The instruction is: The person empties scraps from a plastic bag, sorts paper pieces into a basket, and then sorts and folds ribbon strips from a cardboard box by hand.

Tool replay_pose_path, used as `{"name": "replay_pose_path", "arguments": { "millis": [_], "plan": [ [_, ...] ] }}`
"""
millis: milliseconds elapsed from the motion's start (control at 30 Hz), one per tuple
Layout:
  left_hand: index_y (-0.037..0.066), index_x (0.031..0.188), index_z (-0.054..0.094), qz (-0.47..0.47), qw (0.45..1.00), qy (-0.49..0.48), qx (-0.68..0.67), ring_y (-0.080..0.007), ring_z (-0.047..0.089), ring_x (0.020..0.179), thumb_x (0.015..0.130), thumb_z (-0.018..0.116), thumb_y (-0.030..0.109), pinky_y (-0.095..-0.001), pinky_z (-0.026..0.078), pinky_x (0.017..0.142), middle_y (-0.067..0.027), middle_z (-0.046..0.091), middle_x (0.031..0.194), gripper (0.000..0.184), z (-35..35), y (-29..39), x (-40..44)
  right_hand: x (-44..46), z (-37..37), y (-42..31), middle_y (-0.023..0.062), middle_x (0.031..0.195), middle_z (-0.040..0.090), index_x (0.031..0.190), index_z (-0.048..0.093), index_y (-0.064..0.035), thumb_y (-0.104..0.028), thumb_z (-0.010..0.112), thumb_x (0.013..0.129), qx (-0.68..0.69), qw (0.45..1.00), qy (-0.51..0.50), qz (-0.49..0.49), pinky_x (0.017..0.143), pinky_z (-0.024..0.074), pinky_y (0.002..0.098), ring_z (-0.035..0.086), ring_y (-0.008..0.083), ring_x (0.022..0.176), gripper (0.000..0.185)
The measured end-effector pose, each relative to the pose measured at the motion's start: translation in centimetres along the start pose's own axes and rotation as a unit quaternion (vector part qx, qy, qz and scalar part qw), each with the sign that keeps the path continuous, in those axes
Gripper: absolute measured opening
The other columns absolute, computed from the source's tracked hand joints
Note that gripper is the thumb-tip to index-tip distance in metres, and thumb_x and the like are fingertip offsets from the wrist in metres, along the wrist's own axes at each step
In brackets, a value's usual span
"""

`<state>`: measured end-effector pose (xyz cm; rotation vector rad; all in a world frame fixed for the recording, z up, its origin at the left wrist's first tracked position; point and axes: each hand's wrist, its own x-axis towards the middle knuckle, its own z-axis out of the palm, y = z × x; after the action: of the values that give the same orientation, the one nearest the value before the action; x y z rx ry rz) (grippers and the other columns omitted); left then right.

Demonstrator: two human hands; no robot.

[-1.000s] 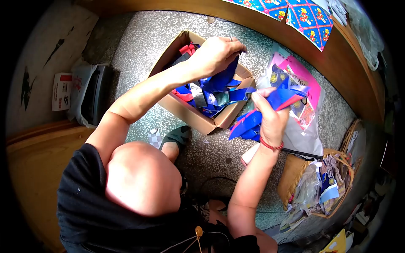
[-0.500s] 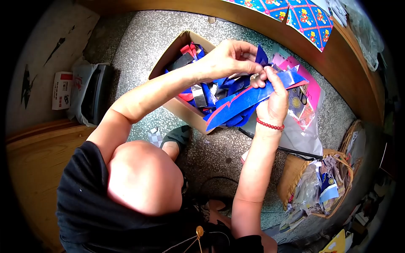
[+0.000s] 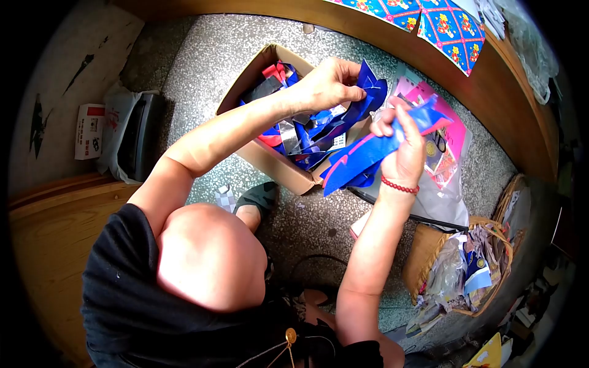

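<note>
My left hand (image 3: 334, 86) pinches a blue strip (image 3: 366, 98) over the right side of an open cardboard box (image 3: 279, 173). Inside the box lies a jumble of blue, red, black and silvery scraps (image 3: 291, 136). My right hand (image 3: 402, 144), with a red bead bracelet at the wrist, is closed round a bundle of blue pieces with pinkish-red edges (image 3: 362, 161). The bundle slants down toward the box's right corner. A gap separates the two hands.
Pink printed packets in clear plastic (image 3: 454, 132) lie right of my right hand. A wicker basket (image 3: 504, 264) holds plastic and paper scraps. At the left stand a bagged dark object (image 3: 138, 138) and a white-red carton (image 3: 90, 132). A wooden edge (image 3: 368, 34) curves behind.
My left hand went from above the box to meet my right hand, then drew back left with a blue strip. The bundle in my right hand swung toward the box and back right.
</note>
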<state>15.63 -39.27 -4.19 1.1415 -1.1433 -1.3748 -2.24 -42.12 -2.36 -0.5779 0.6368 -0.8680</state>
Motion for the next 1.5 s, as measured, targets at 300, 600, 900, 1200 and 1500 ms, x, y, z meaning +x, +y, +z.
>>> {"name": "replay_pose_path", "arguments": {
  "millis": [300, 600, 900, 1200, 1500],
  "plan": [
    [-0.003, 0.098, 0.058, 0.074, 0.995, 0.022, 0.068, -0.0080, 0.056, 0.080, 0.080, 0.061, 0.007, -0.0242, 0.047, 0.074, -0.0057, 0.063, 0.087, 0.021, 2.4, 1.0, 0.2, 0.6, 1.7, 3.0, -0.0007, 0.083, 0.054, 0.091, 0.058, -0.0022, -0.025, 0.068, 0.078, -0.185, 0.958, 0.057, -0.214, 0.070, 0.0399, 0.0225, 0.049, 0.0078, 0.074, 0.028],
    [-0.001, 0.107, 0.057, -0.041, 0.996, -0.076, 0.024, -0.0093, 0.056, 0.084, 0.083, 0.062, 0.024, -0.0245, 0.046, 0.078, -0.0053, 0.062, 0.093, 0.035, 1.8, 3.5, 0.0, -0.3, -0.8, 2.6, 0.0047, 0.090, 0.059, 0.100, 0.057, -0.0008, 0.001, 0.068, 0.070, -0.206, 0.974, -0.014, -0.090, 0.075, 0.0452, 0.0252, 0.057, 0.0135, 0.079, 0.032],
    [0.000, 0.081, 0.062, -0.046, 0.893, 0.022, 0.447, -0.0272, 0.061, 0.074, 0.079, 0.060, 0.023, -0.0345, 0.049, 0.068, -0.0186, 0.062, 0.078, 0.023, -4.0, -9.6, 0.1, -3.6, -6.2, -1.8, 0.0055, 0.081, 0.049, 0.098, 0.048, -0.0043, -0.008, 0.047, 0.083, 0.022, 0.996, -0.056, -0.061, 0.089, 0.0364, 0.0429, 0.053, 0.0234, 0.081, 0.016],
    [0.002, 0.111, 0.049, -0.019, 0.804, 0.012, 0.594, -0.0343, 0.046, 0.105, 0.074, 0.060, 0.026, -0.0423, 0.041, 0.085, -0.0187, 0.043, 0.116, 0.046, 0.2, -14.8, 0.5, -4.7, -7.5, -2.1, -0.0034, 0.062, 0.033, 0.095, 0.049, -0.0066, -0.014, 0.044, 0.089, 0.105, 0.987, -0.120, -0.005, 0.069, 0.0319, 0.0295, 0.035, 0.0090, 0.056, 0.010],
    [0.006, 0.092, 0.055, 0.041, 0.717, -0.058, 0.693, -0.0288, 0.041, 0.107, 0.066, 0.055, 0.014, -0.0520, 0.034, 0.081, -0.0136, 0.045, 0.107, 0.027, -1.4, -15.5, 0.3, -4.7, -7.5, 0.4, -0.0036, 0.060, 0.033, 0.091, 0.050, -0.0057, -0.013, 0.047, 0.089, 0.087, 0.995, -0.037, 0.039, 0.069, 0.0326, 0.0285, 0.035, 0.0084, 0.054, 0.008]
  ]
}}
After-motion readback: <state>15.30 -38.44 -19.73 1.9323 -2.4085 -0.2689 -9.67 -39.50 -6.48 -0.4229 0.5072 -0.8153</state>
